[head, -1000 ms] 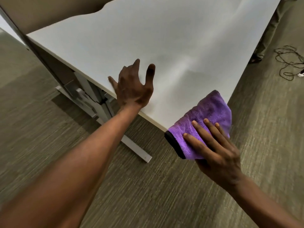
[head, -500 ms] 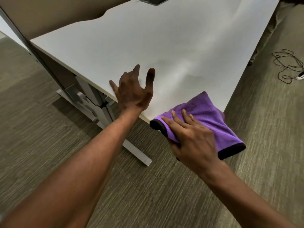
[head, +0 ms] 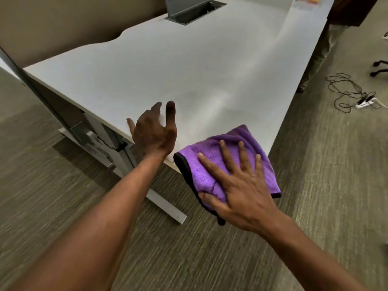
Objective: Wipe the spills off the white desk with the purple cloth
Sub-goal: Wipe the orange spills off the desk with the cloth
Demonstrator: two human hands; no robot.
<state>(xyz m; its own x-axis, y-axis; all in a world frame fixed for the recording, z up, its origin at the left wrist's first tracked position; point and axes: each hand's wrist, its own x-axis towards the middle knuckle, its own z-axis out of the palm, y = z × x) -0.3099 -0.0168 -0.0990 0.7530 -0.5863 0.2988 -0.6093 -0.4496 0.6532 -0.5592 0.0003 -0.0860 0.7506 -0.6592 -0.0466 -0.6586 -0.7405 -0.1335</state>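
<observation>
The white desk (head: 189, 66) fills the upper middle of the head view, its near corner pointing toward me. The purple cloth (head: 212, 156), folded and edged in black, lies over that near corner and hangs partly past the edge. My right hand (head: 237, 185) presses flat on the cloth with fingers spread and straight, the thumb against its lower side. My left hand (head: 154, 131) rests on the desk's front edge to the left of the cloth, fingers relaxed and slightly raised. A faint dull smear (head: 193, 95) shows on the surface beyond my left hand.
An open cable hatch (head: 195, 11) sits in the desk at the far end. Grey metal desk legs (head: 100, 139) and a foot bar stand below the left edge. Black cables and a power strip (head: 365, 102) lie on the carpet at the right, near chair castors (head: 378, 68).
My right hand has swept the cloth left along the desk corner, then spread flat on it. The view has pulled back, showing more of the desk. My left hand has stayed on the edge.
</observation>
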